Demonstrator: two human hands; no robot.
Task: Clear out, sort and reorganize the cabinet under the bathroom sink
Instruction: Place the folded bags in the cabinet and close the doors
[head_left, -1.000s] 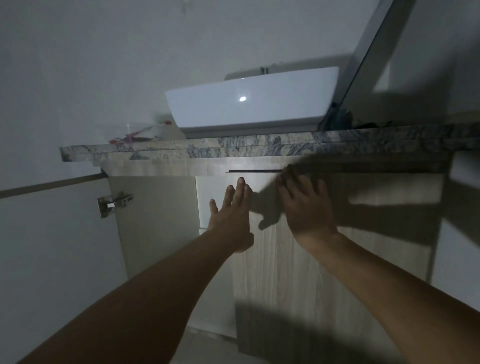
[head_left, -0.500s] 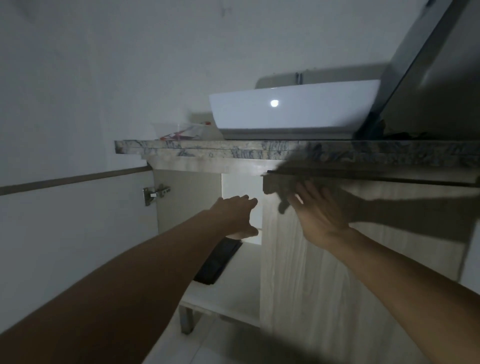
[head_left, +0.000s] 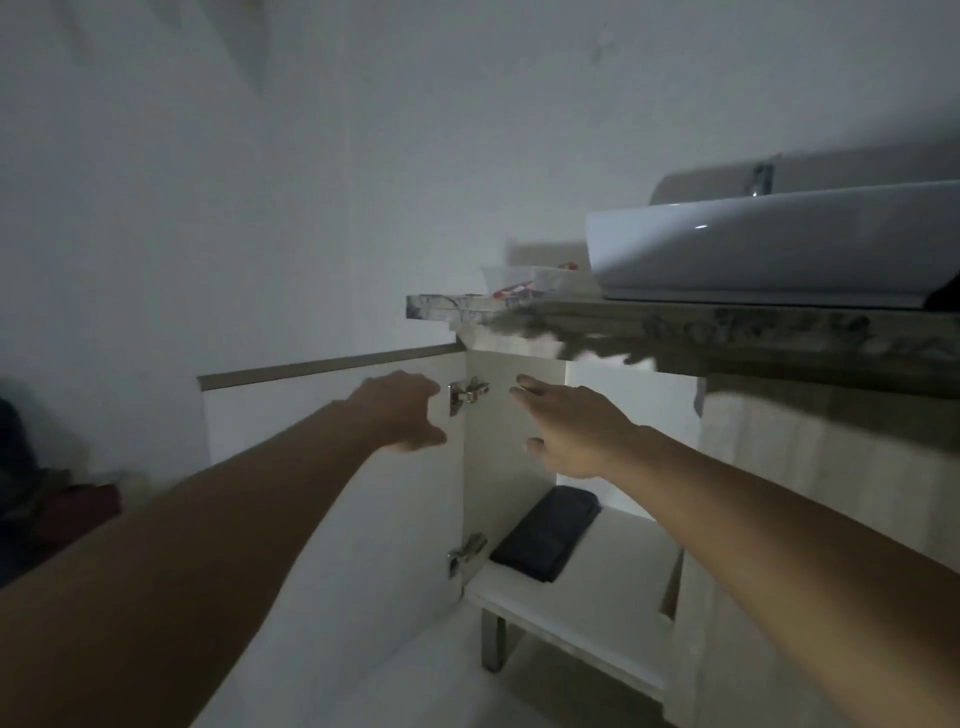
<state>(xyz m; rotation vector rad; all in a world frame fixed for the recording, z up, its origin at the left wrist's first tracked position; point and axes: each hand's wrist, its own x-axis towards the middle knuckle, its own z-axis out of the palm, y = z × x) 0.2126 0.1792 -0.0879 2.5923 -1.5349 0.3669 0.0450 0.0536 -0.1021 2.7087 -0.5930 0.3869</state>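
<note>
While cabinet (head_left: 571, 519) gapes open, both hands' loose, empty fingers (head_left: 524, 387) above dark pouch (head_left: 545, 535).

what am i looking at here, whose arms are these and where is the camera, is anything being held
No machine here: these are a person's two bare arms, filmed by a wide-angle camera worn on their head, looking forward and down. The left hand is by the open cabinet door, near its upper hinge. The right hand reaches into the cabinet under the sink. Neither hand holds anything that I can see. On the cabinet shelf lies one dark flat thing; the picture is too dim to say what it is. On the stone counter, beside the sink, stands a clear container with something red inside.
</note>
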